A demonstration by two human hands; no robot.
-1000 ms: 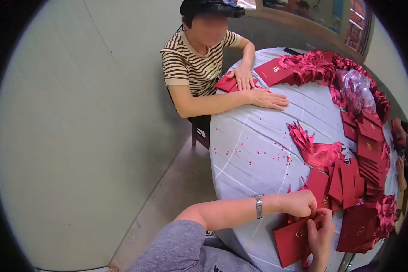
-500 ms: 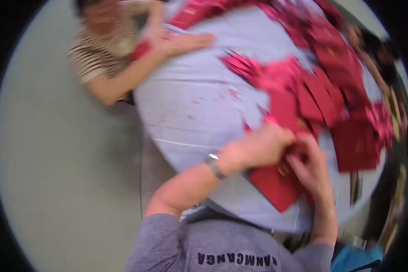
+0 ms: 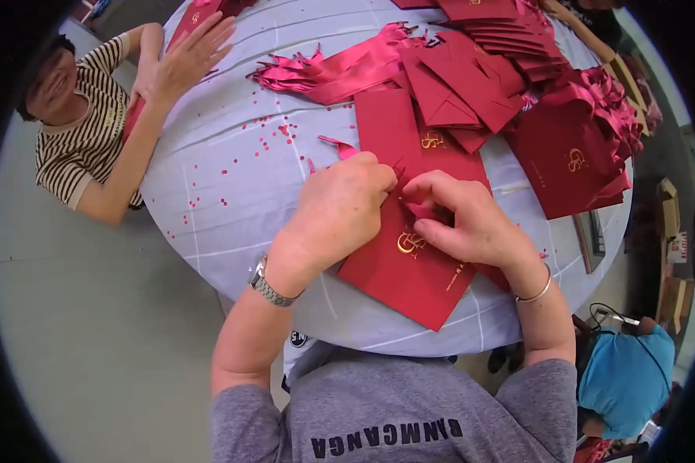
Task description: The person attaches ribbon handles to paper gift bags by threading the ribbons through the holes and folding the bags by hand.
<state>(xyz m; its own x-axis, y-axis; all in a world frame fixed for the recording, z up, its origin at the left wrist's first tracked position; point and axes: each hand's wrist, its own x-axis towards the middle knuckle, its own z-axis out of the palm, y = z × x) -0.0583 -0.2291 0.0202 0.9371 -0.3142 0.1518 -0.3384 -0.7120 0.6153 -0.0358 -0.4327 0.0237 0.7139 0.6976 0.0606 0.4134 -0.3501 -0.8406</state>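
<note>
1. The left hand is bending into a narrow pinch at the red bag's upper edge; its fingertips are hiding whatever is between them, so I cannot tell what it is gripping.
2. The right hand is holding a short pink ribbon between thumb and curled fingers.
3. The red bag is lying flat under both hands, near the edge of the table.
4. Loose ribbons are lying beyond, beside piled bags.
5. A co-worker is sitting across on the left.
</note>
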